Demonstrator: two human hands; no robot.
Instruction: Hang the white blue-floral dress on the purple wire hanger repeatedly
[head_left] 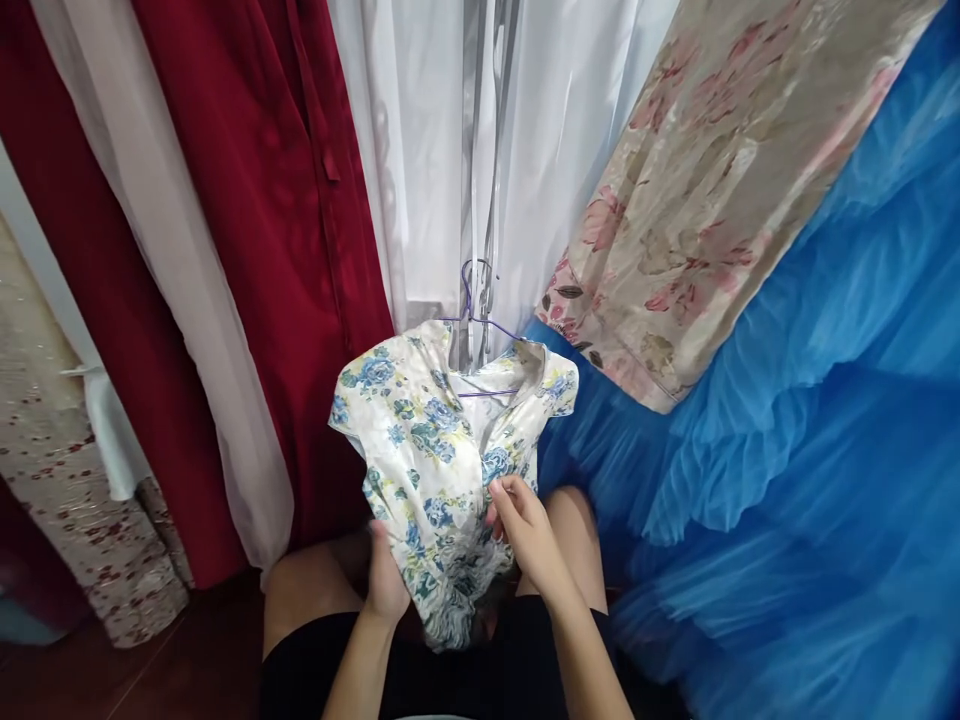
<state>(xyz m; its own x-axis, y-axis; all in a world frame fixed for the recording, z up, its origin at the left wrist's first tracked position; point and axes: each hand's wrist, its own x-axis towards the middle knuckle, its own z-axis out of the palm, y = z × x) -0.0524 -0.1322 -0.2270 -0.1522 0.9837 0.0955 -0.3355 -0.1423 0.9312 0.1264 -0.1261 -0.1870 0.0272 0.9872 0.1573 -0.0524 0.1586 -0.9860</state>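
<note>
In front of me, between my knees, is a white floral blouse (420, 440) with blue roses, cap sleeves and an open V neckline. A thin purple wire hanger (495, 324) runs through its shoulders. My left hand (386, 585) grips the blouse's lower left side, thumb on top and fingers hidden behind the cloth. At the front, just below the neckline, my right hand (521, 520) pinches the fabric edge between thumb and fingers. The lower part of the blouse is bunched and wrinkled near my lap.
Hanging dresses surround me: dark red cloth (255, 250) and a pale pink panel (247, 480) at left, white fabric (427, 150) ahead. A beige floral garment (675, 230) and blue tulle (810, 540) fill the right. Brown floor (195, 660) shows at lower left.
</note>
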